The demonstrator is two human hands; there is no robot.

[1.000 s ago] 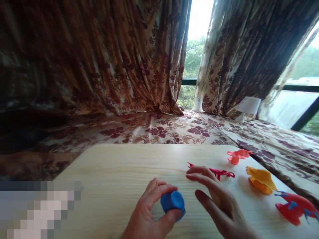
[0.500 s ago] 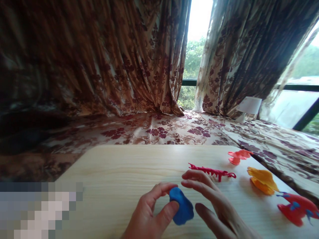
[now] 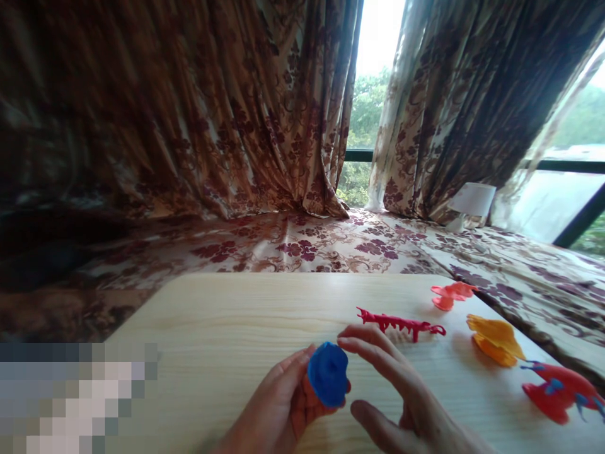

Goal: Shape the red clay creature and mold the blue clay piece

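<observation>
A flattened, roundish piece of blue modelling clay point(image 3: 328, 374) rests in my left hand point(image 3: 283, 397), its fingers curled under and around it. My right hand point(image 3: 401, 391) hovers just right of the clay, thumb and fingers apart; its index fingertip comes close to the upper edge, and I cannot tell whether it touches. Beyond the right hand lies a long crimson clay figure point(image 3: 401, 325) with small legs along its underside. Both hands are above the pale wooden table point(image 3: 227, 315).
Along the table's right side stand a coral-pink clay figure point(image 3: 451, 294), a yellow-orange clay figure point(image 3: 496, 339) and a red clay figure with blue spots point(image 3: 560, 388). Behind the table are floral cloth point(image 3: 302, 243), a small white lamp point(image 3: 472, 200) and patterned curtains point(image 3: 265, 113).
The blue clay has turned in my left hand, so its round face now shows, and it has shifted slightly left. My left thumb has left its front. The right hand has moved slightly left.
</observation>
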